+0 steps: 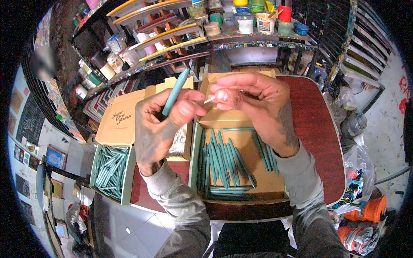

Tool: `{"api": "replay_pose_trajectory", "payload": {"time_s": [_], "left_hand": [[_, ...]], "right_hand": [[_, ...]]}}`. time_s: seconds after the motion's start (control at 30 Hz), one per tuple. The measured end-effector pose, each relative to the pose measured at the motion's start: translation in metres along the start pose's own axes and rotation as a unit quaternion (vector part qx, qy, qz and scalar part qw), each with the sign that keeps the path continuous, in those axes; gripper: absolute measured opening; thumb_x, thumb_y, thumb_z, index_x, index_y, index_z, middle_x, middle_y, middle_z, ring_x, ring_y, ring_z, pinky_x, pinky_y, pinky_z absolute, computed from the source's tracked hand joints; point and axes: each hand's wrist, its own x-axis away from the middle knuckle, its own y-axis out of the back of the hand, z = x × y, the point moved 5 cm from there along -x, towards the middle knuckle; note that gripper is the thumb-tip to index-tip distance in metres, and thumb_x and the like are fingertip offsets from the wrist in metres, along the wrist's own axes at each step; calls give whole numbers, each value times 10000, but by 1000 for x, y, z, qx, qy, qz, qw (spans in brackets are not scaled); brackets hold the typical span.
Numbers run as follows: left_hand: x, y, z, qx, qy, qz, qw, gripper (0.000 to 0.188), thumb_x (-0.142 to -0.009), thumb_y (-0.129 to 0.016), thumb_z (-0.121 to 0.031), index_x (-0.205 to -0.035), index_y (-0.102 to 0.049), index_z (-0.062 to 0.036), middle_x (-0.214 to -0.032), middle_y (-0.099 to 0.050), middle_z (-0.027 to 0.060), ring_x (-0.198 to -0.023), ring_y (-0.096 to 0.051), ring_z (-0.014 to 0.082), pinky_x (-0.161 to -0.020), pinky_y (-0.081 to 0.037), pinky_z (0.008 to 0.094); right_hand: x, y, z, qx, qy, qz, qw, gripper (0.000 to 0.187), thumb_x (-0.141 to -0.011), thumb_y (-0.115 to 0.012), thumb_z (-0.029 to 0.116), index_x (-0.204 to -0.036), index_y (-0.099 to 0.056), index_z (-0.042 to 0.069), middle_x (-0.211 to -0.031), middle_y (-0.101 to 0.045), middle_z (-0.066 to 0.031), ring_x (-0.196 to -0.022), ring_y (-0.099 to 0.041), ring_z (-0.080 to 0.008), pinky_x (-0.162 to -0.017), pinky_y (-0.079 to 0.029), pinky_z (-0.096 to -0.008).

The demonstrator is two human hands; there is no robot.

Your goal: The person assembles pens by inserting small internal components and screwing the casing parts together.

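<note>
My left hand is raised over the boxes with a teal pen barrel held between thumb and fingers, its tip slanting up. Facing it, my right hand pinches a thin whitish stick-like piece between thumb and forefinger; its exact kind is too small to tell. Below, an open cardboard box contains teal pen barrels in loose rows. A smaller box at the left is heaped with teal pen parts. Between them, partly behind my left hand, another box holds clear or silvery small pieces.
The boxes stand on a dark red table with a pale rim. Behind it, shelves carry paint tubs and stacked frames. At the right, a slatted rack stands above plastic bags and orange spools by the table edge.
</note>
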Motion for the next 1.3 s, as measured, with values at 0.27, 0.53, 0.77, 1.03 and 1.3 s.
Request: {"api": "replay_pose_trajectory", "payload": {"time_s": [0.27,0.53,0.77,1.03,1.3], "left_hand": [[5,-16,-5,-29,32,-33,999,174,-802,-769,-88,-894,-702,43,-764,-687,88,-680,-649,125,-642,-522,243],[5,-25,-12,-38,1,-21,999,161,-827,-749,-88,-881,-677,45,-763,-671,74,-664,-635,120,-613,-504,238],[6,-10,-15,-54,-12,-101,993,136,-834,-737,-75,-894,-678,33,-767,-674,72,-689,-632,116,-649,-496,231],[3,-23,-28,-247,-190,-120,942,141,-777,-755,-62,-891,-710,9,-777,-707,76,-697,-659,137,-649,-508,259],[6,-33,-37,-231,-212,-75,947,163,-762,-771,-116,-879,-722,-13,-786,-711,51,-618,-592,83,-545,-427,214]], "right_hand": [[13,10,16,18,-43,-5,999,168,-836,-727,107,-934,-708,-28,-848,-707,-103,-735,-677,-136,-674,-565,-257],[7,21,25,-7,-68,-64,996,253,-877,-704,219,-849,-678,-32,-700,-681,-98,-623,-662,-139,-572,-535,-244],[-2,32,29,40,15,-58,997,244,-886,-699,236,-986,-633,24,-669,-618,-23,-524,-544,-63,-476,-427,-204],[7,14,34,-70,-46,-4,997,286,-901,-679,194,-1090,-579,4,-752,-652,-57,-584,-598,-91,-518,-479,-227],[7,23,40,-77,7,44,996,207,-923,-619,86,-1094,-572,-20,-902,-664,-96,-762,-643,-123,-661,-523,-243]]}}
